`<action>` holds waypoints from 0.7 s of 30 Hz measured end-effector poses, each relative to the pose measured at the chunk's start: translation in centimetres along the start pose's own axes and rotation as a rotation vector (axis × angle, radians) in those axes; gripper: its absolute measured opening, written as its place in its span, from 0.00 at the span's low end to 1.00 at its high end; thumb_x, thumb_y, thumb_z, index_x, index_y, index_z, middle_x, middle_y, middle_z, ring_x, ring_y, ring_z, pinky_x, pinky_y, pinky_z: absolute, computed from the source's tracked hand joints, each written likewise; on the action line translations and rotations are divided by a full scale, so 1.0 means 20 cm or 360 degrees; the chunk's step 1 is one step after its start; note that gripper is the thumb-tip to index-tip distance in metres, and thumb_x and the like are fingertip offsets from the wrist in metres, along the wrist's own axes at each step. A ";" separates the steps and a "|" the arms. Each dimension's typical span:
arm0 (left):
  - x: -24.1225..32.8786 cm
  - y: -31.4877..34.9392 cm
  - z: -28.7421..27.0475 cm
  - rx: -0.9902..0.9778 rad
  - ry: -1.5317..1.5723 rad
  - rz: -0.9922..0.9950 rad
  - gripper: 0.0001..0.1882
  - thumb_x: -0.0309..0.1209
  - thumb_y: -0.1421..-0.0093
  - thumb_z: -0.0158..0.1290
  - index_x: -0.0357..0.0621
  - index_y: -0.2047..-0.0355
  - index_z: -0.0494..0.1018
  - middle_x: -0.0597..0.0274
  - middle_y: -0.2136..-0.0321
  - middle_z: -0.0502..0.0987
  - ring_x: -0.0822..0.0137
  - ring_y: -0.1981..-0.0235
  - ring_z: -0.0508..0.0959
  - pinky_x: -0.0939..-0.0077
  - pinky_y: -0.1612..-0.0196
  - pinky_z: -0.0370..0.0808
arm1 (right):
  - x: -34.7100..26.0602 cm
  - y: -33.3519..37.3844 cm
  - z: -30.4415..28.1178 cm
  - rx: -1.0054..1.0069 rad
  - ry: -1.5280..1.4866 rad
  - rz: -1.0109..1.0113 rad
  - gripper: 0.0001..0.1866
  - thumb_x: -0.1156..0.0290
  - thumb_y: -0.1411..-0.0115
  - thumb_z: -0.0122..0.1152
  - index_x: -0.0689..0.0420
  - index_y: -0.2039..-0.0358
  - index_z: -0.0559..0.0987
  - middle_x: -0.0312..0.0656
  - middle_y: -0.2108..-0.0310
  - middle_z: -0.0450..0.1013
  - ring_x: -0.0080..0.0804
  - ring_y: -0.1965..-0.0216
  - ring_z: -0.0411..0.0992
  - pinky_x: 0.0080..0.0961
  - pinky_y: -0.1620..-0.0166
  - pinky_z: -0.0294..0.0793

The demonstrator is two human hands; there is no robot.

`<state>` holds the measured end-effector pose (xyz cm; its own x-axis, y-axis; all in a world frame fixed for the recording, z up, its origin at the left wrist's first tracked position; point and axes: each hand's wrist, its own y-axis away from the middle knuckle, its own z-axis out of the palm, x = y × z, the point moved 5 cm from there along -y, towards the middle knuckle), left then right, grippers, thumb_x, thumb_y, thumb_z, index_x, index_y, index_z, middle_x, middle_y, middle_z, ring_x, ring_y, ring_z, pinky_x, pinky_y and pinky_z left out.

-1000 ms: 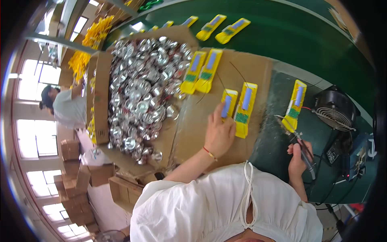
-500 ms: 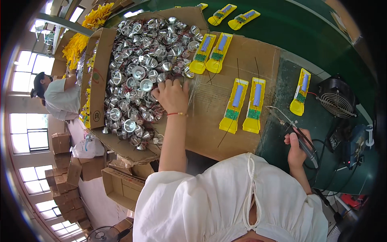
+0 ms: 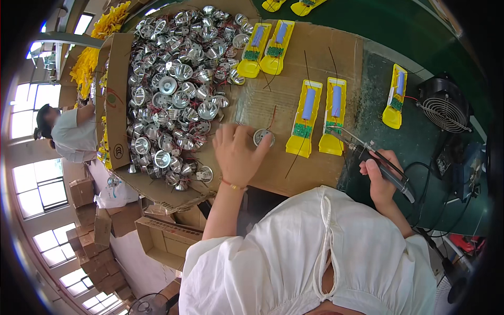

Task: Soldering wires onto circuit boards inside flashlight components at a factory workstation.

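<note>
Near the centre of the frame, the left hand (image 3: pixel 236 155) is keeping its thumb and fingers apart, the thumb tip overlapping a small silver reflector (image 3: pixel 261 138) that is lying on the cardboard sheet (image 3: pixel 283 107); whether it is being pinched, I cannot tell. Right of centre, the right hand (image 3: pixel 380 181) is clamping a soldering iron (image 3: pixel 389 176), whose tip is hanging over the circuit board of a yellow housing (image 3: pixel 331 146). A second yellow housing (image 3: pixel 297 147) is lying just left of it, and dark wires are poking out of both.

A heap of reflectors (image 3: pixel 173 84) is crowding the upper left, with a tall box wall (image 3: pixel 116 105) standing along its left side. Two more housings (image 3: pixel 271 63) are lying at upper centre, and another housing (image 3: pixel 392 116) is lying at upper right, beside a black fan (image 3: pixel 446 113) that is blocking that side. Cables (image 3: pixel 420 167) are looping right of the iron. At far left, a person in a pale top (image 3: pixel 76 135) is standing beyond the box wall.
</note>
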<state>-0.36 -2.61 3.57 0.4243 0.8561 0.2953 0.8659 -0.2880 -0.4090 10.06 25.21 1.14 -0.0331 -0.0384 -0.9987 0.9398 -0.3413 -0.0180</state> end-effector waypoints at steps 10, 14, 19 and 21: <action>0.07 -0.16 0.14 -0.0470 0.0739 -0.0413 0.06 0.30 0.48 0.54 0.41 0.76 0.73 0.59 0.78 0.75 0.61 0.73 0.73 0.66 0.68 0.69 | -0.01 0.03 0.05 -0.0139 0.0134 -0.0050 0.09 0.75 0.47 0.59 0.65 0.69 0.71 0.43 0.76 0.71 0.23 0.77 0.71 0.18 0.72 0.72; 0.15 0.01 0.08 -0.0693 0.1311 -0.0903 0.06 0.28 0.46 0.52 0.38 0.72 0.74 0.57 0.78 0.76 0.64 0.78 0.75 0.74 0.73 0.70 | 0.02 0.03 0.07 -0.0300 0.0250 -0.0124 0.08 0.76 0.47 0.57 0.65 0.69 0.69 0.44 0.73 0.70 0.23 0.76 0.71 0.18 0.72 0.73; 0.13 0.11 0.15 -0.0585 0.0970 -0.0842 0.06 0.28 0.48 0.54 0.37 0.75 0.74 0.56 0.81 0.72 0.65 0.80 0.74 0.74 0.75 0.71 | 0.00 0.00 0.17 -0.0356 0.0337 -0.0151 0.08 0.76 0.47 0.58 0.65 0.69 0.70 0.44 0.76 0.72 0.23 0.77 0.71 0.18 0.72 0.73; 0.14 0.10 0.18 -0.0504 0.0945 -0.0683 0.06 0.28 0.48 0.55 0.37 0.75 0.74 0.56 0.81 0.72 0.66 0.80 0.74 0.74 0.75 0.70 | 0.00 0.00 0.18 -0.0288 0.0371 -0.0071 0.08 0.75 0.48 0.58 0.64 0.69 0.70 0.43 0.78 0.73 0.23 0.78 0.71 0.19 0.73 0.73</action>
<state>1.47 0.73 0.40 0.0302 0.5740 0.8183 0.9820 -0.1698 0.0828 8.88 21.91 1.30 -0.0163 0.1969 -0.9803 0.9852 -0.1642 -0.0493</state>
